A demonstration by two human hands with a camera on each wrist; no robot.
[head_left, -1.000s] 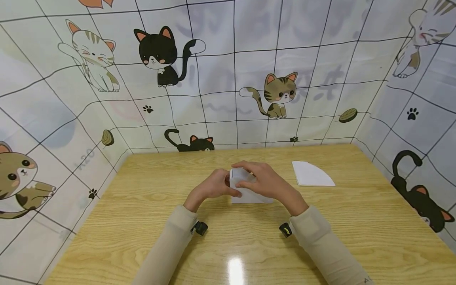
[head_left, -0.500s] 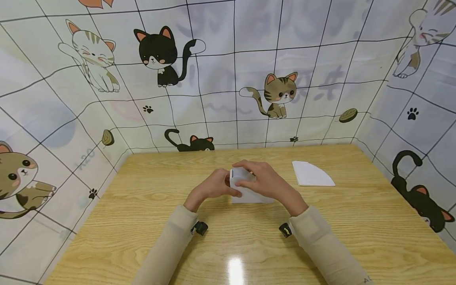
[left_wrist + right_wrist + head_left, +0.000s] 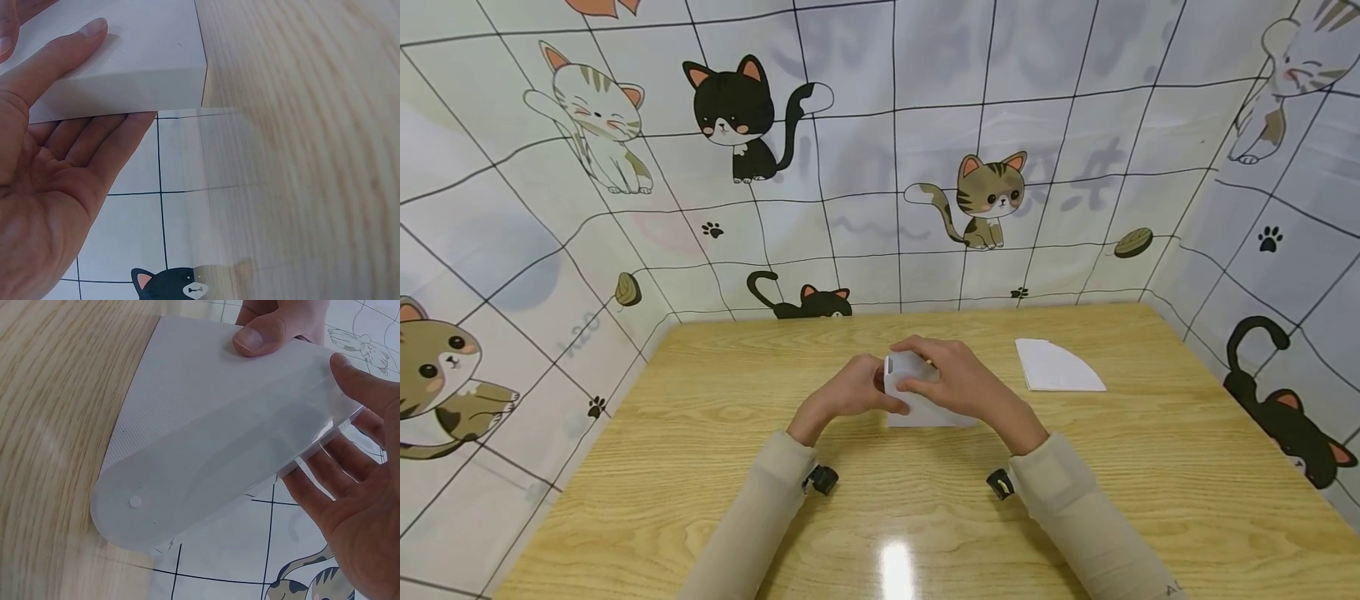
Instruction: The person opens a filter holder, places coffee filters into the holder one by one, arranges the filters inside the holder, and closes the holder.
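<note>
Between my hands is a flat-sided white block (image 3: 925, 417) with finely ridged surfaces. A translucent plastic strip (image 3: 206, 469) runs along one side of it, with a rounded end and a small white dot like a rivet. My left hand (image 3: 857, 387) grips the block, thumb on the ridged face and fingers beneath in the left wrist view. With its thumb on the strip and fingers on the far side, my right hand (image 3: 958, 379) pinches the strip's other end. In the head view the right hand hides part of the block.
A white piece shaped like a quarter circle (image 3: 1058, 368) lies on the wooden table (image 3: 737, 358), right of and behind the hands. Cloth walls with printed cats (image 3: 733, 121) enclose the table's back and sides. Small black wrist cameras (image 3: 823, 480) sit at both sleeves.
</note>
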